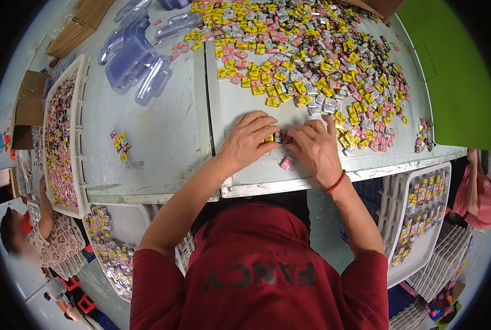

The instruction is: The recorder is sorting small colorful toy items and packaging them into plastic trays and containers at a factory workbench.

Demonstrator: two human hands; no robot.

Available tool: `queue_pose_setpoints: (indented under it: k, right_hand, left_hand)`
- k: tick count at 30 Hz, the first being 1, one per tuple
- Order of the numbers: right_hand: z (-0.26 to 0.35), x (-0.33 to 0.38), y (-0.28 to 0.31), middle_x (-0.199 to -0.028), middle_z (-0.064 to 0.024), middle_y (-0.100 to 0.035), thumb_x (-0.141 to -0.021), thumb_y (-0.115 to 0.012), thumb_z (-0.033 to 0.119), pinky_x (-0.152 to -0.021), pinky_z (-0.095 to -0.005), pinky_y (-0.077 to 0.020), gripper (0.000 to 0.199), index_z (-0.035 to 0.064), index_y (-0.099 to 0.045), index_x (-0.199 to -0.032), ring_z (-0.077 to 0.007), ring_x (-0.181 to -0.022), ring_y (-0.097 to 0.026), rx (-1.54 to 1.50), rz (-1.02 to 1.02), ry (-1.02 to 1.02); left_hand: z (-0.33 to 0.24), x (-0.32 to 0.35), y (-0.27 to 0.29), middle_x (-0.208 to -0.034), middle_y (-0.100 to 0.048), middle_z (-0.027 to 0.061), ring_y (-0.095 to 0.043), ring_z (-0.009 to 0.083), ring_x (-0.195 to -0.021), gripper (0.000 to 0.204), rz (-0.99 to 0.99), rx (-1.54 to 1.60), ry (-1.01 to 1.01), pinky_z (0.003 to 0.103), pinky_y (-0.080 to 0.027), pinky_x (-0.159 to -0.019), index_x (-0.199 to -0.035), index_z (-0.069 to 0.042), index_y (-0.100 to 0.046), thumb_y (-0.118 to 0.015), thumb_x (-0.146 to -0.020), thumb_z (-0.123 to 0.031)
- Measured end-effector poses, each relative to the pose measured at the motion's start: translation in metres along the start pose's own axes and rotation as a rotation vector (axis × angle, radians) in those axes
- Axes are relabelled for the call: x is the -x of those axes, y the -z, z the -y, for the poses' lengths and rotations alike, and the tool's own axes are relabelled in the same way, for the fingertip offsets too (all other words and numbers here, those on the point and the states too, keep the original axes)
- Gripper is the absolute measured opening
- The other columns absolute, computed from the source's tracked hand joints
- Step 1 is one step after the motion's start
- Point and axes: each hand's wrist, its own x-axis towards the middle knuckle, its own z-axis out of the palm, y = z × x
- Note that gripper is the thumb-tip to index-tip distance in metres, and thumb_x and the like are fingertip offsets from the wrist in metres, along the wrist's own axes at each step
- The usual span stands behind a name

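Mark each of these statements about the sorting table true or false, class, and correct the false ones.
1. Both hands rest on a short row of small packets at the table's near edge. True: the left hand and right hand press on the row of packets.
2. The right wrist wears a blue watch. False: it wears a red bracelet.
3. The big heap of packets lies beyond the hands. True.
4. The clear plastic trays lie to the person's right. False: they lie far left.
5. A pink packet lies beside the right hand. True.
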Motion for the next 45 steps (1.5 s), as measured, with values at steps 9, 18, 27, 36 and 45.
queue_pose_setpoints:
  k: [9, 18, 27, 36, 45]
  right_hand:
    - [0.001, 0.011, -0.023, -0.099, 0.0012, -0.067, -0.073, -0.074, 0.012, -0.1, -0.0475, -0.034, 0.02, 0.0123, -0.07, -0.092, -0.0189, -0.094, -0.058, -0.001, -0.017, 0.027]
    - [0.004, 0.023, -0.029, -0.114, -0.0047, -0.063, -0.078, -0.07, 0.011, -0.101, -0.0476, -0.0339, 0.025, 0.0089, -0.069, -0.103, -0.026, -0.109, -0.052, -0.09, -0.077, -0.106]
    - [0.01, 0.028, -0.009, -0.106, -0.009, -0.063, -0.077, -0.071, 0.009, -0.095, -0.0474, -0.0394, 0.03, 0.0055, -0.063, -0.106, -0.0284, -0.106, -0.055, -0.021, -0.14, -0.084]
    - [-0.024, 0.04, 0.016, -0.104, -0.0081, -0.064, -0.084, -0.065, 0.012, -0.09, -0.0411, -0.0395, 0.026, 0.0059, -0.064, -0.108, -0.0258, -0.099, -0.056, 0.386, -0.029, -0.326]
    - [-0.02, 0.037, 0.018, -0.104, -0.0085, -0.065, -0.083, -0.066, 0.013, -0.091, -0.0414, -0.0391, 0.027, 0.0068, -0.065, -0.109, -0.0265, -0.097, -0.057, 0.327, -0.092, -0.288]
  left_hand:
    - [0.001, 0.003, 0.005, -0.116, -0.062, 0.0093, -0.052, 0.0271, -0.116, 0.035, 0.073, 0.04, 0.045, 0.037, -0.044, -0.097, -0.103, -0.003, -0.067, -0.077, -0.072, -0.016]
    - [-0.001, -0.003, 0.004, -0.123, -0.058, 0.0153, -0.052, 0.0342, -0.117, 0.039, 0.074, 0.026, -0.006, 0.041, -0.043, -0.098, -0.111, -0.001, -0.062, -0.075, -0.076, -0.015]
    - [-0.021, -0.001, 0.017, -0.119, -0.058, 0.0152, -0.053, 0.0364, -0.114, 0.034, -0.018, -0.057, -0.086, 0.045, -0.043, -0.097, -0.106, -0.002, -0.063, -0.073, -0.077, -0.015]
    - [-0.062, 0.023, -0.018, -0.119, -0.055, 0.0151, -0.048, 0.0365, -0.118, 0.029, 0.149, -0.185, -0.192, 0.047, -0.042, -0.098, -0.105, 0.002, -0.06, -0.065, -0.078, -0.006]
    - [-0.078, 0.049, -0.013, -0.129, -0.05, 0.0151, -0.047, 0.0336, -0.12, 0.038, 0.205, -0.156, -0.091, 0.043, -0.043, -0.097, -0.117, 0.004, -0.056, -0.058, -0.079, -0.003]
